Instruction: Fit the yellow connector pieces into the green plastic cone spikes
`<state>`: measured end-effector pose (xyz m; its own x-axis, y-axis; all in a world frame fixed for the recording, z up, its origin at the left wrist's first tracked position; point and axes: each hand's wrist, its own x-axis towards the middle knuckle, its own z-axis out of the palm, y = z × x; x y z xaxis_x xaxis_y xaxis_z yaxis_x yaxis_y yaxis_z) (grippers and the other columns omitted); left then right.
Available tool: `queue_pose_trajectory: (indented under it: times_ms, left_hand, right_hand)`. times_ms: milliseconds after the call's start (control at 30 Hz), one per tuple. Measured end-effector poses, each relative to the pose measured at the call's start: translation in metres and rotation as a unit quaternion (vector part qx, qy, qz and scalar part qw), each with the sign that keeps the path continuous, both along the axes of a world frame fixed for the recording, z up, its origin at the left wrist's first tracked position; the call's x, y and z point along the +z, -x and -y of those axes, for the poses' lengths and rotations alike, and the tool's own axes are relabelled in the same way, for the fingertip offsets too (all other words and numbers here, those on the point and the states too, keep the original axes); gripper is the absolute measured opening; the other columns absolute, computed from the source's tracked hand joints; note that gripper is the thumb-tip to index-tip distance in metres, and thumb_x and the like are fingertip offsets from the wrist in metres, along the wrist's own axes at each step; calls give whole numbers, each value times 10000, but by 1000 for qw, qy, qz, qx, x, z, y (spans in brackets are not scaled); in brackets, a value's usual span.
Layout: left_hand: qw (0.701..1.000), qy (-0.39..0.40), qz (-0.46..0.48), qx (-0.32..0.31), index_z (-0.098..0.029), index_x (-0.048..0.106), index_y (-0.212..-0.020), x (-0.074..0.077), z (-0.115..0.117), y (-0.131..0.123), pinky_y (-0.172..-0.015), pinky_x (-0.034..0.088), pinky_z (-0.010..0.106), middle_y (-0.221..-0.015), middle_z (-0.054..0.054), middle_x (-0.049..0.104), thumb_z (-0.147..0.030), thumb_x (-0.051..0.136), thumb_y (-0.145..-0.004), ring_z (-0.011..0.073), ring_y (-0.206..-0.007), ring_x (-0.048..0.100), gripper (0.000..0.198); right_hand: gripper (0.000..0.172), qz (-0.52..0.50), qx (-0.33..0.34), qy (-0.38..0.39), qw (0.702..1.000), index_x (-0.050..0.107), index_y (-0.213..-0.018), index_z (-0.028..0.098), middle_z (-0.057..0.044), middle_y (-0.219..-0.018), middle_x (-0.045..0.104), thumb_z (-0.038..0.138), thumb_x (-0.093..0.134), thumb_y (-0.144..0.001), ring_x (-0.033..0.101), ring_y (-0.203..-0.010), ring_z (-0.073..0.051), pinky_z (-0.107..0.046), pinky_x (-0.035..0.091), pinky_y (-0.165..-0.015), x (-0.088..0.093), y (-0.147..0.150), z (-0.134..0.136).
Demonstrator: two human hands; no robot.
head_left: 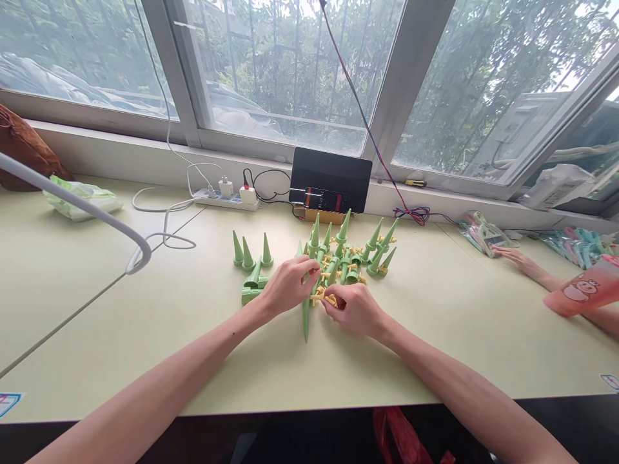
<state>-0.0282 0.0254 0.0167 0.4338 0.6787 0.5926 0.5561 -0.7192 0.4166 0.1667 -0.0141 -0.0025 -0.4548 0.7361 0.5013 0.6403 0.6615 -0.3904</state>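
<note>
My left hand [289, 283] is closed at the near side of a pile of green plastic pieces. A long green spike [305, 322] sticks out from under its fingers, tip toward me; the fingers partly hide it. My right hand [356, 310] is closed in a pinch on a small yellow peg-like piece [319, 298], close beside the left hand. More green cone-shaped spikes [344, 229] stand or lie behind both hands, several with yellow pieces on them. Left of the pile, other green cones [247, 254] stand upright, and a few lie on their sides.
On the pale table [242, 374], a tablet [333, 174] and a phone [324, 200] lean at the window. A power strip [227, 198] with cables lies left. At right, another person's hand [515, 258] touches bagged items [483, 232], near a pink cup [583, 287].
</note>
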Motion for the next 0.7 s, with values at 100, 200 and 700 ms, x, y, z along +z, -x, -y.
queue_pose_trajectory:
  times_ms: [100, 200, 700]
  left_hand:
    - [1000, 2, 11, -9, -175, 643, -779, 1, 0, -1, -563, 398, 234, -668, -8, 614, -191, 524, -901, 84, -499, 439, 171]
    - [999, 16, 23, -15, -178, 642, -769, 2, 1, -2, -546, 395, 221, -561, -42, 557, -225, 532, -897, 74, -454, 394, 175]
    - [983, 156, 68, -69, -162, 660, -804, 10, 12, -7, -417, 310, 192, -623, -7, 653, -305, 559, -890, 44, -407, 339, 195]
  right_hand:
    - [112, -19, 3, -13, 1000, 645, -739, 183, 58, -489, 471, 167, 580, -828, 373, -440, -93, -226, 320, -500, -1, 0, 0]
    - [125, -38, 9, -24, 999, 663, -764, 182, 62, -471, 454, 194, 568, -843, 369, -428, -93, -223, 342, -497, -1, 0, -1]
    - [163, -79, 33, -45, 995, 713, -899, 164, 65, -445, 502, 213, 557, -900, 464, -409, -93, -213, 405, -500, 2, 1, 2]
